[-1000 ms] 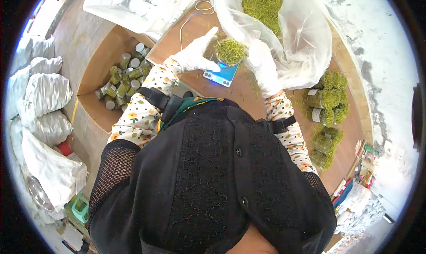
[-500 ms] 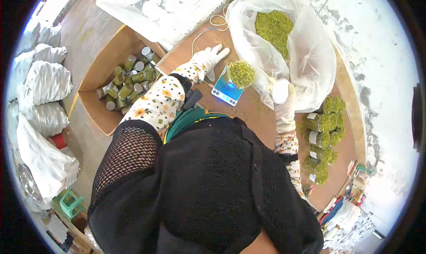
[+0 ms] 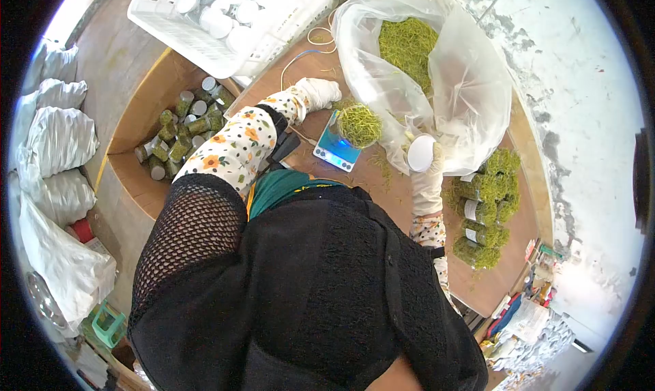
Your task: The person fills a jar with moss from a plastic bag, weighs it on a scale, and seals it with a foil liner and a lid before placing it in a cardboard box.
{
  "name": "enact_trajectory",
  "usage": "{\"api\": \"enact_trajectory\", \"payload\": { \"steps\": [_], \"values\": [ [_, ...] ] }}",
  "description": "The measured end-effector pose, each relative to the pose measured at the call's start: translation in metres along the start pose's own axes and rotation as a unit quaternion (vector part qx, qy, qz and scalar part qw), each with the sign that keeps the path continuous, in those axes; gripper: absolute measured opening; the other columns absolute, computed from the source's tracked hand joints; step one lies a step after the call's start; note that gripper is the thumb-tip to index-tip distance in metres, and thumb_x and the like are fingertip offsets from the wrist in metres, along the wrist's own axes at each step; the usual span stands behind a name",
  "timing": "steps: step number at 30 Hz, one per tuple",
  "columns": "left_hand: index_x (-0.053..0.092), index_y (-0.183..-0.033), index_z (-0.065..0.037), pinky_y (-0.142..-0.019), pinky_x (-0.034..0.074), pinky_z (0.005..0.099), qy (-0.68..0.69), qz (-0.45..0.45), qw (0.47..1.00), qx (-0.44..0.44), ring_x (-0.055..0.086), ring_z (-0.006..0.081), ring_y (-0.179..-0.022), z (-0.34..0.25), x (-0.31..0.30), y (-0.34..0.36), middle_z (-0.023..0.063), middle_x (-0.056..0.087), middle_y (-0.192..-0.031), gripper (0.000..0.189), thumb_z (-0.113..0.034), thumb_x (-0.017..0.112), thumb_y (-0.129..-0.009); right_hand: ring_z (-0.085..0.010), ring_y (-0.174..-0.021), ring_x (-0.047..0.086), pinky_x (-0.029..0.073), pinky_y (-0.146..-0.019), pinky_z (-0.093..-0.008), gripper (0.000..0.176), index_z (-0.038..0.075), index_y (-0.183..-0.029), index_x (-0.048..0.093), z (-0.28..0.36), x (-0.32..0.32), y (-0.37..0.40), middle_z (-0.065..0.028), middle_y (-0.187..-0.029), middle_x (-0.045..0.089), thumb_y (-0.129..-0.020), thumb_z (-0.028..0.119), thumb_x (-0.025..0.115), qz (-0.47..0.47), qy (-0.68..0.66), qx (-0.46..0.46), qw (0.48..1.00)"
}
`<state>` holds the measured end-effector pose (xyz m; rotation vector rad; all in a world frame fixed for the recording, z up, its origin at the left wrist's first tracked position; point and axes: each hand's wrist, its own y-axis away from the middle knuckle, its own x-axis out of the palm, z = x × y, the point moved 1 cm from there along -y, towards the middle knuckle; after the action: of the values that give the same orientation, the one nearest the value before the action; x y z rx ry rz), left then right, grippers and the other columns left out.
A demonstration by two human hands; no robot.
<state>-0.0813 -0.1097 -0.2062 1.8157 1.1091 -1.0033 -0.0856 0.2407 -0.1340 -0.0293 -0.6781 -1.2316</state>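
Observation:
A clear jar of stringy green plant material (image 3: 359, 125) stands on a blue digital scale (image 3: 334, 150), with strands heaped above its rim. My left hand (image 3: 318, 93), in a white glove, is beside the jar, its fingers curled together close to the strands. Whether it holds anything, I cannot tell. My right hand (image 3: 434, 164), also gloved, grips a round white lid (image 3: 421, 153) in front of the large clear plastic bag (image 3: 471, 118). Inside that bag lies a loose pile of the same green material (image 3: 408, 46).
Several filled jars (image 3: 481, 210) lie in rows at the right of the brown table (image 3: 402, 193). To the left, a cardboard box (image 3: 129, 176) contains lidded jars. A white plastic basket (image 3: 249, 56) with white-topped pieces stands behind. A cable (image 3: 290, 67) runs along the table.
My left hand's spread fingers have drawn together near the jar. The right hand still holds the lid, its white face now turned more to view. The whole view has shifted slightly.

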Motion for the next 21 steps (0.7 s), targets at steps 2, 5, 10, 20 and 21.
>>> {"api": "enact_trajectory", "payload": {
  "steps": [2,5,10,20,21],
  "values": [
    [0.069,-0.097,-0.009,-0.082,0.053,0.0456,0.033,-0.049,0.997,-0.040,0.065,0.0381,-0.096,-0.015,-0.015,0.023,0.0159,0.067,-0.099,0.024,-0.012,0.069,-0.073,-0.0298,-0.107,0.064,0.054,-0.092,-0.0419,0.056,0.001,-0.132,0.049,0.001,0.005,0.002,-0.0196,-0.123,0.062,-0.098,0.045,0.052,-0.011,0.003,-0.006,1.000],
    [0.070,-0.094,-0.009,-0.081,0.053,0.0448,0.106,-0.097,0.983,-0.111,0.066,0.0376,-0.093,-0.006,-0.015,0.027,0.0162,0.069,-0.097,0.021,-0.012,0.068,-0.074,-0.0298,-0.107,0.064,0.054,-0.092,-0.0427,0.055,0.001,-0.131,0.049,0.003,0.008,0.003,-0.0189,-0.123,0.062,-0.098,0.044,0.052,-0.015,0.005,-0.005,1.000],
    [0.068,-0.091,-0.005,-0.074,0.051,0.0291,0.340,-0.234,0.900,-0.138,0.064,0.0145,-0.078,-0.018,-0.048,0.042,0.0067,0.070,-0.084,0.011,-0.011,0.073,-0.082,-0.0285,-0.108,0.063,0.056,-0.089,-0.0429,0.052,0.002,-0.129,0.051,0.002,-0.003,-0.005,-0.0161,-0.120,0.063,-0.098,0.043,0.053,-0.010,0.000,0.006,1.000],
    [0.066,-0.100,-0.007,-0.080,0.051,0.0385,0.133,-0.232,0.962,0.044,0.064,0.0308,-0.089,-0.134,-0.119,0.071,0.0121,0.066,-0.093,0.022,-0.015,0.068,-0.080,-0.0331,-0.106,0.064,0.057,-0.085,-0.0430,0.054,0.000,-0.127,0.053,0.002,0.000,-0.012,-0.0202,-0.126,0.060,-0.094,0.043,0.058,0.056,-0.041,-0.002,0.998],
    [0.066,-0.103,-0.008,-0.082,0.051,0.0400,0.102,-0.212,0.971,0.027,0.064,0.0329,-0.091,-0.141,-0.116,0.071,0.0132,0.066,-0.096,0.024,-0.016,0.067,-0.080,-0.0336,-0.106,0.064,0.058,-0.085,-0.0430,0.055,0.000,-0.127,0.052,-0.001,-0.001,-0.015,-0.0210,-0.126,0.060,-0.094,0.043,0.058,0.061,-0.055,-0.004,0.997]
  ]
}}
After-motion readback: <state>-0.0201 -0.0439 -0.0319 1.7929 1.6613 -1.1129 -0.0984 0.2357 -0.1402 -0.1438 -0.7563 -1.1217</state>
